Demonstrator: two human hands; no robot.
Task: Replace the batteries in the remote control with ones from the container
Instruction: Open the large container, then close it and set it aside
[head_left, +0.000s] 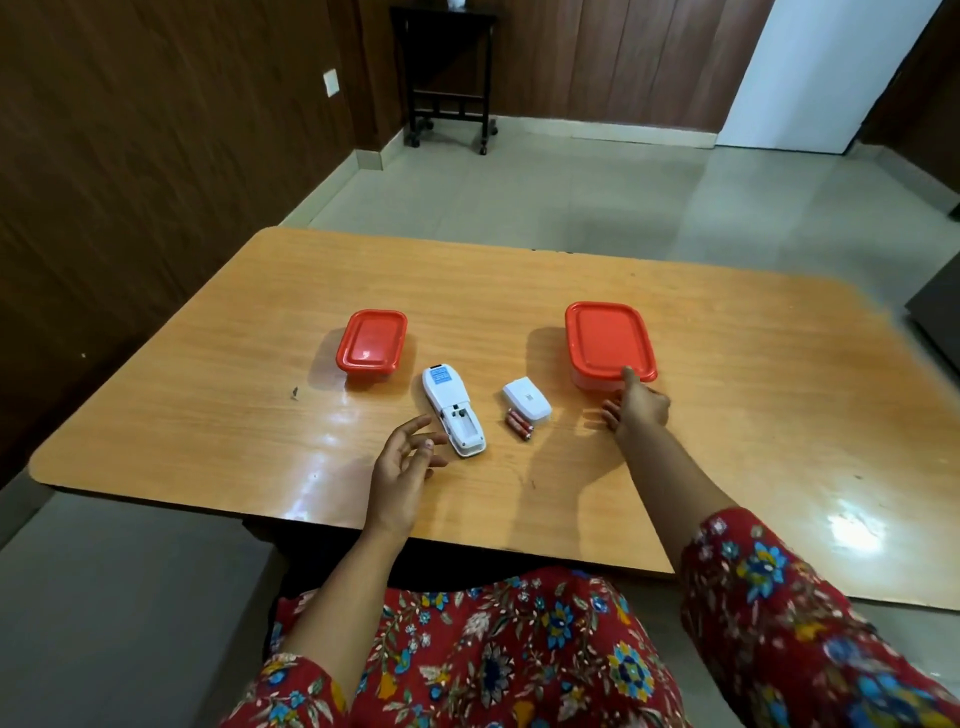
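**Inspector:** On the wooden table (727, 415), head view, the remote control (453, 410) lies back-up between the hands, its battery bay open and looking empty. Its cover (527, 400) sits just to the right, and two red batteries (519, 424) lie touching that cover's near edge.

**Clerk:** The hands?

**Inspector:** The left hand (404, 464) rests beside the remote's near end, fingers loosely spread, gripping nothing. The right hand (638, 405) reaches to the larger red-lidded container (608, 343) — thumb on the lid's near rim, the other fingers spread beside its wall, no firm hold yet.

**Clerk:** Progress?

**Inspector:** Old cells appear removed. Both containers are lidded — the smaller container (372, 342) sits untouched, far left. Which one holds the fresh batteries, I cannot tell. Opening, fetching, fitting and closing the cover all remain.
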